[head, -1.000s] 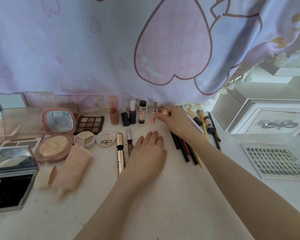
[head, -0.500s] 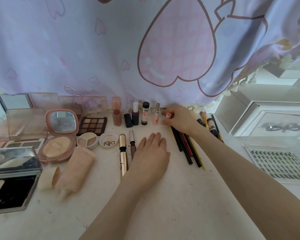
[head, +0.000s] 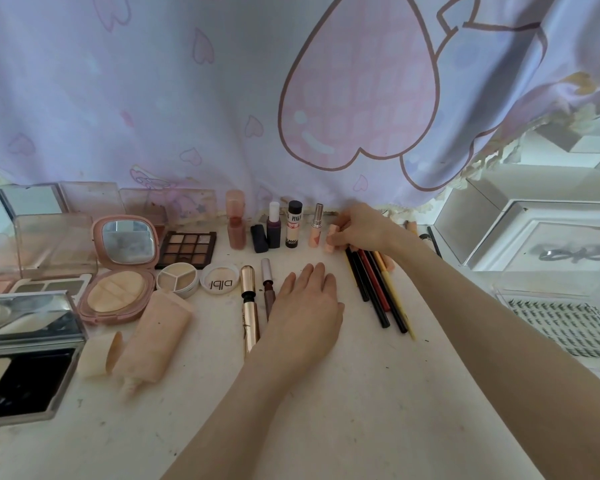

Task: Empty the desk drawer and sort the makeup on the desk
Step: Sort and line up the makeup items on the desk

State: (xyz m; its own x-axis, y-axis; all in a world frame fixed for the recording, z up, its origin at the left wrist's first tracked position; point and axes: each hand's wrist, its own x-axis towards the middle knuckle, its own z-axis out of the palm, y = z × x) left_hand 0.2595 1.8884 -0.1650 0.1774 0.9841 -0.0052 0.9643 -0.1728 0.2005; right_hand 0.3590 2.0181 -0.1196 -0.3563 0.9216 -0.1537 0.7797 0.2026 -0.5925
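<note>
Peach cap [head: 330, 239]: now set beside the lipstick [head: 316, 226], right hand [head: 359, 227] pinching it
Left hand [head: 307, 306]: still flat, fingers relaxed on worktop [head: 361, 393]

A home dressing spot, likely a bedroom. A worn white desk [head: 378, 410] holds a mirrored powder compact [head: 118, 271], an eyeshadow palette [head: 186, 249] and a row of pencils [head: 378, 285], under a pastel curtain [head: 222, 98] printed with hearts.

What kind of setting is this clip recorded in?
Most likely a home dressing or vanity desk: a white desk top laid with cosmetics such as a mirrored powder compact and an eyeshadow palette, backed by a heart-print curtain.
</note>
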